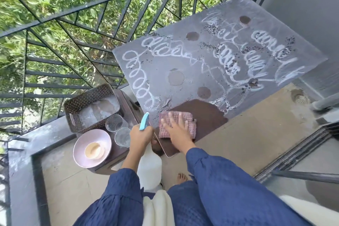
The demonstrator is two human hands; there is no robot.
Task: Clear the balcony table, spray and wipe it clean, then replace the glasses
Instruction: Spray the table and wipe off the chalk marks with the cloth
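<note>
My left grip [141, 134] is clenched round the neck of the spray bottle [144, 122], whose white body is blurred and partly hidden under my wrist. My right grip [177, 130] lies released, fingers spread flat, pressing the pink cloth [186, 118] onto the tabletop [183, 57] near its six-o'clock corner. The two glasses [116, 123] stand on a stool [127, 98] at nine o'clock of my left grip.

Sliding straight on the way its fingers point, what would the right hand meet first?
Probably the white spray loops on the unwiped table, just past the cloth the right hand presses; no object stands there.
</note>
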